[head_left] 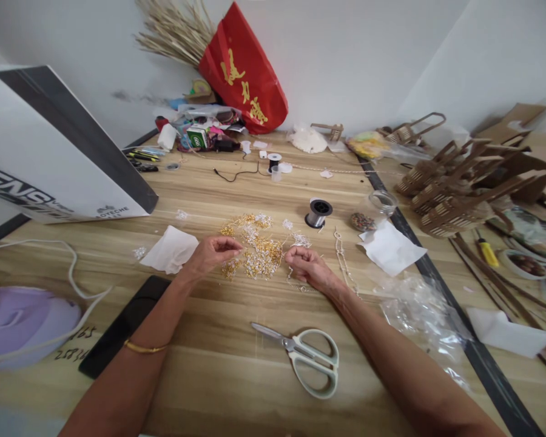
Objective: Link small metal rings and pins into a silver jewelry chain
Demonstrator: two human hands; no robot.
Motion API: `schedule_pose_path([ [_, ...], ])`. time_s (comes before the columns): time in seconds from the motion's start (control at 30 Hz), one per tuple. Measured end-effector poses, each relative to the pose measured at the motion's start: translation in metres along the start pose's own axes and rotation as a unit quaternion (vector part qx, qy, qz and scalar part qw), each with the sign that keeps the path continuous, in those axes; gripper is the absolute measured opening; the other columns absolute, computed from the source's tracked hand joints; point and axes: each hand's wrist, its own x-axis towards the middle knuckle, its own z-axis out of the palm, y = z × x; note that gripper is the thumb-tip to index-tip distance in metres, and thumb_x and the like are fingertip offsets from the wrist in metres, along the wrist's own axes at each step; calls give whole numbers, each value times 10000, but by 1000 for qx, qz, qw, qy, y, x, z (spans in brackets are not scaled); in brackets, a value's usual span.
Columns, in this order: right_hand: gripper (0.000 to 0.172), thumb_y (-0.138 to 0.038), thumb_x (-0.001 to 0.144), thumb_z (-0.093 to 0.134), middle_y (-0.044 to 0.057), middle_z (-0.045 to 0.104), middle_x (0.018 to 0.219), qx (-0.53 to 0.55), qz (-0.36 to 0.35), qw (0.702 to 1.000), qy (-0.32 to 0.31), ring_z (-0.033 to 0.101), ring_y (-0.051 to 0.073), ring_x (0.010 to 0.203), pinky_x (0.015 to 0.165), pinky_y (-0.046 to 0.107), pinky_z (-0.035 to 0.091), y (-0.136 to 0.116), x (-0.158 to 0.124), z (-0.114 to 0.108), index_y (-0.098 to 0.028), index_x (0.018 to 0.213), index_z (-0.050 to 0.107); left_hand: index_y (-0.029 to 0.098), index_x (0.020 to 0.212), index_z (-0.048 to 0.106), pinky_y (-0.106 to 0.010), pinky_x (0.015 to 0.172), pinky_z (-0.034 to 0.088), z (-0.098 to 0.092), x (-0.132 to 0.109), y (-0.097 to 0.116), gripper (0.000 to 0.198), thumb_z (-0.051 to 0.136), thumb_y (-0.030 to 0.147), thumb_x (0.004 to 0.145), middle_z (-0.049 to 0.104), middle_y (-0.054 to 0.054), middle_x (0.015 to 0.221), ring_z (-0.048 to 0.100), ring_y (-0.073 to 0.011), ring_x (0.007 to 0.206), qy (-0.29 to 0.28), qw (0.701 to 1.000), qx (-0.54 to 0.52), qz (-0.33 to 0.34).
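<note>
A loose pile of small gold and silver beads (258, 246) lies on the wooden table (227, 376). My left hand (212, 253) rests at the pile's left edge, fingertips pinched together on something too small to make out. My right hand (308, 267) sits at the pile's right edge, fingers curled in; a thin beaded strand (344, 260) lies on the table beside it. Whether the right fingers hold its end is unclear. A gold bangle (144, 348) is on my left wrist.
Pale green scissors (306, 358) lie near me. A wire spool (318, 212), a glass jar (378, 206), white tissues (170, 249), a black phone (124, 325), a purple object (22, 321), a white and black bag (50, 145), a red bag (243, 73) and wooden baskets (450, 182) surround the work spot.
</note>
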Motion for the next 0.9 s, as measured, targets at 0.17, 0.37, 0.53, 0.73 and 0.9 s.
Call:
schedule_pose_path([
  [0.17, 255, -349, 696, 717, -103, 345, 458, -6, -4, 1000, 1, 242, 21, 355, 339, 157, 194, 0, 0, -1, -162, 728, 547, 126, 828, 668, -287, 713, 514, 1, 2, -8, 271, 706, 321, 643, 705, -58, 818, 642, -156, 743, -20, 1000, -9, 16],
  [0.37, 259, -345, 681, 724, -108, 338, 442, -4, 2, 1000, 6, 228, 17, 344, 330, 158, 181, 0, 1, 0, -161, 716, 545, 136, 875, 667, -264, 696, 503, 9, -1, -5, 249, 684, 287, 678, 679, -50, 814, 618, -131, 725, -60, 998, 6, 36],
  [0.53, 245, -335, 698, 713, -107, 340, 454, -9, -1, 1000, 2, 232, 16, 347, 334, 159, 175, 0, 1, -1, -162, 720, 541, 136, 831, 661, -224, 611, 459, 25, -10, 11, 168, 648, 247, 706, 637, -11, 681, 559, -99, 624, -116, 992, 49, 18],
  [0.73, 257, -337, 692, 722, -108, 348, 456, 2, 2, 1000, 0, 236, 15, 343, 333, 158, 182, -1, 1, 0, -160, 718, 538, 146, 788, 636, -210, 568, 420, 35, -15, 15, 112, 589, 243, 757, 592, 7, 655, 525, -94, 600, -163, 983, 69, 41],
  [0.9, 251, -333, 699, 717, -114, 323, 437, 7, 1, 1000, -4, 225, 18, 339, 328, 155, 181, -1, 1, 0, -163, 714, 533, 146, 842, 625, -221, 565, 439, 36, -12, 9, 153, 573, 273, 776, 579, 15, 631, 543, -94, 566, -180, 984, -10, -6],
])
